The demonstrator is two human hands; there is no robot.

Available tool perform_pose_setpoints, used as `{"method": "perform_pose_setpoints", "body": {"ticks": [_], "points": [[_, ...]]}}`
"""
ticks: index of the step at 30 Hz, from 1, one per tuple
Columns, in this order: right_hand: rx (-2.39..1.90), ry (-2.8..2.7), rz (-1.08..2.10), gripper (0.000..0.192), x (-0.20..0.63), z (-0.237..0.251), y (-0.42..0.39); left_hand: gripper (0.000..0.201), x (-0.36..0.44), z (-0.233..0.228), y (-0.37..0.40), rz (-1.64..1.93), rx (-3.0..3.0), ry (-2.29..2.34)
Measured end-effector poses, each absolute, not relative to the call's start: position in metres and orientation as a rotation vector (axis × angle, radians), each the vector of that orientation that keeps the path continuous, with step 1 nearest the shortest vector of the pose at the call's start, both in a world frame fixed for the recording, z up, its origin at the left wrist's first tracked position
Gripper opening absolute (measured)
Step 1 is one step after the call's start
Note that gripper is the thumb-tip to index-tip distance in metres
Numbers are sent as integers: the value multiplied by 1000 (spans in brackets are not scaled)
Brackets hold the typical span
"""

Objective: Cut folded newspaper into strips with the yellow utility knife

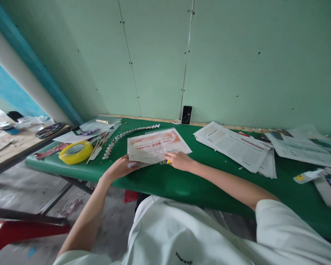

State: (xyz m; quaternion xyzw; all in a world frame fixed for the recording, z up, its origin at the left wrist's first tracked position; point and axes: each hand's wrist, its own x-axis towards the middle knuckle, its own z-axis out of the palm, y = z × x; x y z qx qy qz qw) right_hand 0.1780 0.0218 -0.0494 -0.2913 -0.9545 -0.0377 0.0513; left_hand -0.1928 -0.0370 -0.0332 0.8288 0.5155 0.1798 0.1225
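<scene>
A white sheet of paper point(143, 149) with red and orange print lies in front of me on the green-covered table, apparently on top of other sheets. My left hand point(121, 167) grips its near left corner, with the fingertips partly hidden by the paper. Closed over the near right part of the sheet is my right hand point(180, 161). It holds a small tool with a yellow part point(168, 162), perhaps a cutter; most of it is hidden by the fingers.
A yellow tape roll point(84, 152), thin sticks point(98, 145) and a folded paper strip point(118, 138) lie left. Stacks of printed papers point(234, 143) and a glue-like bottle point(308, 176) lie right. A phone point(187, 115) leans on the wall. A red stool point(30, 231) stands lower left.
</scene>
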Motion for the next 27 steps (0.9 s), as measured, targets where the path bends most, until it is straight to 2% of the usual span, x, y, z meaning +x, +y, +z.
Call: {"method": "perform_pose_setpoints", "body": {"ticks": [12,21,27], "points": [[-642,-2960,-180,35,182,-51,13,35,-184,-20,-40,404,2479,1417],[-652,-2960,-150,30,183,-50,10,34,-181,-15,-43,399,2455,1388],[-666,-2964,-113,32,184,-52,11,36,-186,-28,-40,432,2423,1396]]}}
